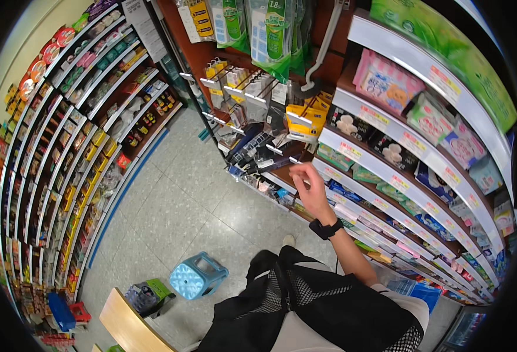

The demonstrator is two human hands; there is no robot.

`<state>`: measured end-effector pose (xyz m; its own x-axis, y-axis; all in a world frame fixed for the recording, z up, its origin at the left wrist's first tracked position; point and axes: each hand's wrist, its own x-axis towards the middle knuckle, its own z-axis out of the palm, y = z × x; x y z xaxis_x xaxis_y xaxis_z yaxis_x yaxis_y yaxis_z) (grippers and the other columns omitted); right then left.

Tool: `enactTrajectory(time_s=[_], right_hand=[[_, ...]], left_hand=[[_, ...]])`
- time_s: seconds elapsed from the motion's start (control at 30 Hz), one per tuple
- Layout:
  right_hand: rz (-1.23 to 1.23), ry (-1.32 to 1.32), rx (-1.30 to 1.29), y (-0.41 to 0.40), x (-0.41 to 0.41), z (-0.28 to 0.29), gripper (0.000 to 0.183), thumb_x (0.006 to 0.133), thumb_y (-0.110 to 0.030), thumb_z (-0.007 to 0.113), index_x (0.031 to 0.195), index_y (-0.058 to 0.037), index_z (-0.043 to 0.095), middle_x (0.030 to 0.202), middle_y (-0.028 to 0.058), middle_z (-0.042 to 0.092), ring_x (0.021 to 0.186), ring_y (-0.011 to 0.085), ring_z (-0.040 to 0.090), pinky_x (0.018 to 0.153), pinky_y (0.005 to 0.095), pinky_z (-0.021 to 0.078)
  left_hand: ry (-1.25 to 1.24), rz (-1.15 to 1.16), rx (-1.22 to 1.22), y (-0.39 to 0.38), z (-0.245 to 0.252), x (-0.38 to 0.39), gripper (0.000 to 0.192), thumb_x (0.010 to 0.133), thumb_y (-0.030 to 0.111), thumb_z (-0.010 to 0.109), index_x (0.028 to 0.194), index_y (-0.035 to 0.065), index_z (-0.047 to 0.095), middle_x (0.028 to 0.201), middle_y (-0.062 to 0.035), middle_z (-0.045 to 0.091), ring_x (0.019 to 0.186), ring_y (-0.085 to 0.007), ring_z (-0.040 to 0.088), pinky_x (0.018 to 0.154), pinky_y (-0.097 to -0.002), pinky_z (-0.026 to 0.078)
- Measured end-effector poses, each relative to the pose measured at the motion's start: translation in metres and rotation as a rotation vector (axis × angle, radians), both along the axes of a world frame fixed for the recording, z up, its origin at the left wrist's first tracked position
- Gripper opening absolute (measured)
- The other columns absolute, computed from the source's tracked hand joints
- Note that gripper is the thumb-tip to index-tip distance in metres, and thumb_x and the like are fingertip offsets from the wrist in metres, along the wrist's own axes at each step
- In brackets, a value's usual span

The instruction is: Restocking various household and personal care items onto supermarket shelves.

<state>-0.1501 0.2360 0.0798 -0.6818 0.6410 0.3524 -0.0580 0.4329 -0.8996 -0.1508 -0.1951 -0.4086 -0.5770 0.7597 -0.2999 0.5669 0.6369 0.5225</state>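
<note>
My right hand, a black band on its wrist, is raised before the lower hooks at the corner where the hook display meets the shelves. Its fingers are bent, and nothing shows in them. Close to the fingertips are the white end tag of a hook and small dark packaged goods. Above these hang yellow packets and power strips in green and clear packaging. To the right, shelves hold black boxes with white flower pictures and a pink striped pack. My left hand is out of view.
A blue plastic stool stands on the tiled floor, beside a green and dark pack of goods. A light wooden tabletop is at the lower left. Curved shelves of packets line the left; a blue container lies behind my right arm.
</note>
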Motion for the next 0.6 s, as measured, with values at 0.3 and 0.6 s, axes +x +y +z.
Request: enactTrajectory(time_s=[0.3, 0.6], right_hand=[[-0.186, 0.12, 0.478, 0.03, -0.066, 0.133, 0.041, 0.092, -0.009, 0.065, 0.131, -0.0021, 0.057, 0.147, 0.0206, 0.045, 0.136, 0.0371, 0.046, 0.115, 0.0456, 0.0344], [-0.912, 0.115, 0.748, 0.11, -0.103, 0.181, 0.065, 0.089, -0.01, 0.069, 0.148, -0.0046, 0.043, 0.158, 0.027, 0.028, 0.147, 0.0435, 0.031, 0.118, 0.0465, 0.0309]], left_hand=[[-0.935, 0.616, 0.148, 0.13, 0.033, -0.17, 0.036, 0.095, 0.029, 0.065, 0.114, -0.0004, 0.062, 0.088, -0.0102, 0.072, 0.073, -0.0169, 0.068, 0.061, -0.0308, 0.054], [-1.036, 0.282, -0.204, 0.186, 0.018, -0.315, 0.028, 0.097, 0.028, 0.058, 0.117, 0.0093, 0.062, 0.093, -0.0079, 0.07, 0.078, -0.0197, 0.066, 0.068, -0.0396, 0.055]])
